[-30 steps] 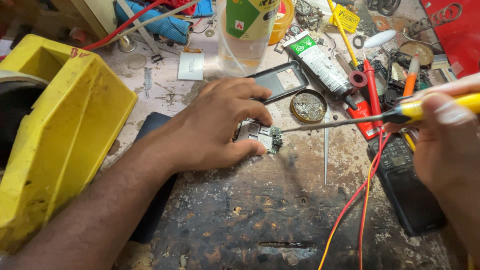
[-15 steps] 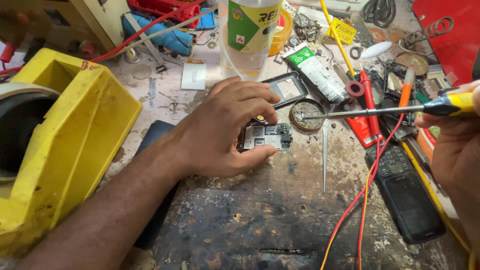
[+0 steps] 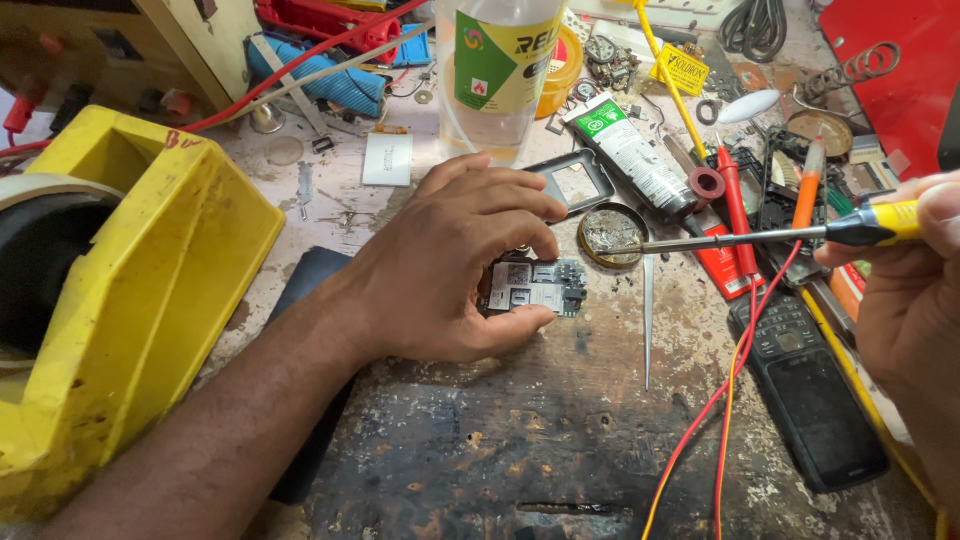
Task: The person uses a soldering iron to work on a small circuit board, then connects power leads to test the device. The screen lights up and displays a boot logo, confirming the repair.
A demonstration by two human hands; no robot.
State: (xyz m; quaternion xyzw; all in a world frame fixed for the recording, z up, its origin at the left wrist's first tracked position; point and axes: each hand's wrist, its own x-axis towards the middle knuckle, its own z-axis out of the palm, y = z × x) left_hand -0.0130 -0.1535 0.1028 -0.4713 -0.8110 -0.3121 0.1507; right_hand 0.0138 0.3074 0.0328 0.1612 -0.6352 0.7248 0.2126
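Observation:
My left hand (image 3: 455, 265) pinches a small green circuit board (image 3: 535, 287) flat against the scorched workbench, thumb below it and fingers above. My right hand (image 3: 915, 300) grips a soldering iron (image 3: 790, 236) with a yellow and black handle at the right edge. The iron's thin metal tip reaches left into a round tin of flux (image 3: 612, 234) just right of the board. The tip is apart from the board.
A yellow tape dispenser (image 3: 130, 290) fills the left. A black keypad phone (image 3: 805, 385), red and orange wires (image 3: 735, 400) and tweezers (image 3: 648, 320) lie to the right. A clear bottle (image 3: 497, 70), a green-and-white tube (image 3: 630, 155), a phone frame (image 3: 575, 185) and red probes (image 3: 735, 205) crowd the back.
The soldering iron's tip has drawn back from the circuit board, up and to the right, into the round tin. My left hand keeps holding the board in the same spot.

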